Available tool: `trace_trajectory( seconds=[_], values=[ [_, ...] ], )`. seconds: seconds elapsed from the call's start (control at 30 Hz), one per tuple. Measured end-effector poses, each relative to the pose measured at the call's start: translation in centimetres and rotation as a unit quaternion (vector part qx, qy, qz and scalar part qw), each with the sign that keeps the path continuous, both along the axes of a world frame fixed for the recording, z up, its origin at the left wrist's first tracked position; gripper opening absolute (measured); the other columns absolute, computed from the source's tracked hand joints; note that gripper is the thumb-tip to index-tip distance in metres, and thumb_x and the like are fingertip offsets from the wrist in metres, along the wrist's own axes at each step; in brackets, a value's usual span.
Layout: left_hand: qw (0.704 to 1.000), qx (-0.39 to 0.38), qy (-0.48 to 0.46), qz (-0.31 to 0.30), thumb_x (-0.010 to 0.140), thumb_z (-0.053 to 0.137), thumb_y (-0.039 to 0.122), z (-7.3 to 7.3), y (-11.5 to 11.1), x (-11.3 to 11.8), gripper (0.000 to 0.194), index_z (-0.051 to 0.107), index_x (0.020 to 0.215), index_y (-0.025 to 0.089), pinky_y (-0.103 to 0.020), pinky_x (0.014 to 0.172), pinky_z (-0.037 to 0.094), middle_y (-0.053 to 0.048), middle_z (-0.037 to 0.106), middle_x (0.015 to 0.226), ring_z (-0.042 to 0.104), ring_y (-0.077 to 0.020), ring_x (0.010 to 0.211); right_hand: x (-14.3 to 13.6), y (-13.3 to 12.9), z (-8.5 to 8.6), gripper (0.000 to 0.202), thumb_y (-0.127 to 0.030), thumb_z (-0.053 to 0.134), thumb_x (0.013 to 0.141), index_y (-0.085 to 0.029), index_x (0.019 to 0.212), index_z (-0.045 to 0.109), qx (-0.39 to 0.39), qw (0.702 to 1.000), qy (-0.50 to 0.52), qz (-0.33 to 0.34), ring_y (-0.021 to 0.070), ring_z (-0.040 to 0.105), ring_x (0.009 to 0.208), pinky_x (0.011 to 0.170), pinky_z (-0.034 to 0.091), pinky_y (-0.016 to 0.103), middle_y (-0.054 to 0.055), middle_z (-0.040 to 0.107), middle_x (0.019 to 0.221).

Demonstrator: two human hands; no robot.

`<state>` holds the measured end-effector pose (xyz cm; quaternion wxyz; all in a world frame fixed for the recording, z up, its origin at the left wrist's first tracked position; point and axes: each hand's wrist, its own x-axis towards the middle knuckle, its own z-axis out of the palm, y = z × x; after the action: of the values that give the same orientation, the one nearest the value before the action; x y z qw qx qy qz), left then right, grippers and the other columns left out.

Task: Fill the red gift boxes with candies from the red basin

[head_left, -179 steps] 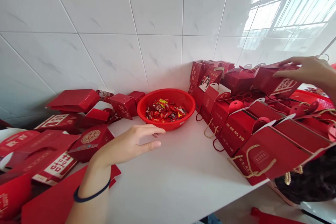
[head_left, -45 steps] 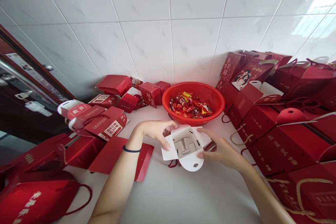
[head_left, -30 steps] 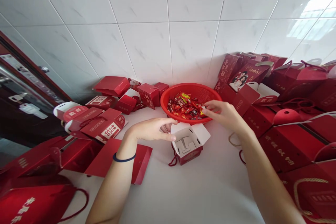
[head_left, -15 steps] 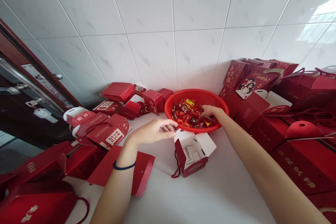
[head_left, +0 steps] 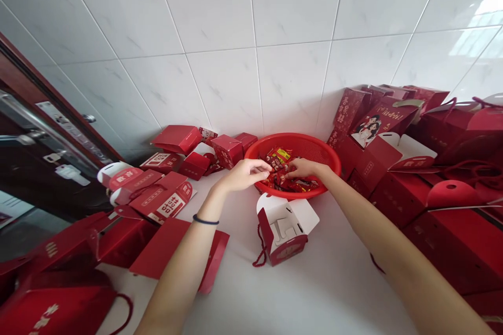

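A red plastic basket [head_left: 328,154] holds a heap of wrapped candies [head_left: 281,156], mostly red with some yellow. My right hand [head_left: 304,168] reaches into it from the right, its bent fingers closed on wrapped candy in the pile. Over the basket's left front side is my left hand [head_left: 247,174], its fingers loosely curved and apart, with nothing visible in them. In front of the basket stands a small open red gift box [head_left: 288,253] with a white inside, flaps up and a dark red cord handle at its left. Its visible inside holds only folded white card.
Red gift boxes [head_left: 175,196] crowd the left side, near a flat red card piece [head_left: 214,259]. More red boxes [head_left: 448,243] are stacked at the right. Behind the white table [head_left: 243,298] rises a tiled wall [head_left: 220,84]; a dark door [head_left: 35,167] stands at left.
My left hand has moved up and forward from beside the gift box to over the basket. Within the candies, my right hand has shifted left. The view has shifted slightly.
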<state>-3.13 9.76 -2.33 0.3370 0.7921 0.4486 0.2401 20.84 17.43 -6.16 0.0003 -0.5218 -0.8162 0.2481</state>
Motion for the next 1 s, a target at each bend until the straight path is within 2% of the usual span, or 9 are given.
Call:
trace_trajectory(
  seconds=[0.13,0.27,0.4,0.53,0.63,0.73,0.87,0.93,1.0],
  values=[
    [0.997,0.013,0.075,0.007,0.09,0.059,0.023,-0.2,3.4,1.9,0.024,0.072,0.108,0.016,-0.033,0.094,0.056,-0.009,0.075,0.118,0.07,-0.0217,0.107,-2.2,-1.1,0.3,0.051,-0.05,0.082,0.07,-0.018,0.108,0.07,0.001,0.999,-0.043,0.009,0.0296,0.068,0.102,0.081,0.052,0.031,0.013,0.072,0.114],
    [0.988,0.024,0.148,0.035,0.088,0.051,0.01,-1.8,6.7,4.0,0.034,0.071,0.115,0.016,-0.032,0.093,0.056,-0.011,0.074,0.119,0.07,-0.0228,0.108,-4.6,-2.3,0.0,0.036,-0.04,0.085,0.065,-0.016,0.088,0.071,0.011,0.997,-0.076,0.005,0.0366,0.069,0.1,0.084,0.052,0.04,0.017,0.074,0.101],
    [0.976,0.03,0.212,0.032,0.08,0.052,0.001,-3.6,8.6,5.4,0.046,0.071,0.119,0.015,-0.037,0.098,0.053,-0.014,0.072,0.123,0.068,-0.0286,0.112,-4.0,-2.3,0.0,0.028,-0.021,0.081,0.062,-0.017,0.087,0.069,0.042,0.998,-0.048,-0.009,0.0316,0.069,0.095,0.077,0.051,0.033,0.013,0.075,0.095],
    [0.962,0.034,0.27,0.008,0.077,0.057,0.0,-4.7,8.9,5.9,0.055,0.067,0.127,0.019,-0.041,0.109,0.045,-0.015,0.057,0.146,0.056,-0.0329,0.132,-1.4,-1.8,0.5,0.014,-0.023,0.066,0.078,-0.016,0.09,0.068,0.083,0.995,0.031,-0.044,0.0213,0.068,0.085,0.069,0.048,0.025,0.007,0.073,0.091],
    [0.953,0.041,0.301,0.005,0.077,0.06,0.0,-4.9,8.7,6.0,0.06,0.063,0.132,0.022,-0.045,0.116,0.037,-0.014,0.041,0.159,0.043,-0.0356,0.143,-0.4,-1.6,0.5,0.022,-0.021,0.05,0.089,-0.014,0.102,0.067,0.112,0.987,0.088,-0.07,0.0172,0.067,0.088,0.072,0.047,0.023,0.008,0.073,0.099],
    [0.947,0.045,0.318,0.011,0.079,0.063,0.005,-4.8,8.5,6.2,0.054,0.064,0.13,0.021,-0.046,0.113,0.04,-0.016,0.049,0.151,0.048,-0.0373,0.138,-1.0,-1.8,0.0,0.025,-0.021,0.061,0.083,-0.016,0.107,0.067,0.096,0.987,0.117,-0.059,0.0174,0.067,0.09,0.073,0.047,0.022,0.007,0.073,0.104],
    [0.947,0.03,0.319,0.026,0.078,0.067,0.01,-4.8,8.1,6.2,0.029,0.074,0.105,0.018,-0.044,0.097,0.05,-0.018,0.07,0.12,0.065,-0.0371,0.115,-2.3,-2.1,-0.7,0.034,-0.01,0.081,0.056,-0.02,0.086,0.071,0.051,0.99,0.127,-0.028,0.0205,0.068,0.085,0.073,0.047,0.023,0.002,0.074,0.088],
    [0.951,0.022,0.305,0.037,0.076,0.069,0.01,-4.8,8.0,6.0,0.018,0.075,0.091,0.017,-0.042,0.089,0.053,-0.016,0.075,0.105,0.07,-0.0358,0.102,-2.2,-2.0,-0.8,0.028,-0.006,0.079,0.053,-0.019,0.076,0.068,0.055,0.986,0.149,-0.044,0.0231,0.068,0.086,0.074,0.047,0.025,0.003,0.073,0.081],
    [0.959,0.024,0.276,0.058,0.076,0.069,0.013,-4.8,7.9,5.8,0.012,0.075,0.087,0.017,-0.041,0.084,0.053,-0.015,0.076,0.097,0.071,-0.035,0.095,-1.6,-1.9,-0.9,0.02,-0.008,0.073,0.059,-0.019,0.074,0.065,0.08,0.973,0.199,-0.082,0.0243,0.068,0.09,0.076,0.048,0.027,0.004,0.072,0.082]
  ],
)
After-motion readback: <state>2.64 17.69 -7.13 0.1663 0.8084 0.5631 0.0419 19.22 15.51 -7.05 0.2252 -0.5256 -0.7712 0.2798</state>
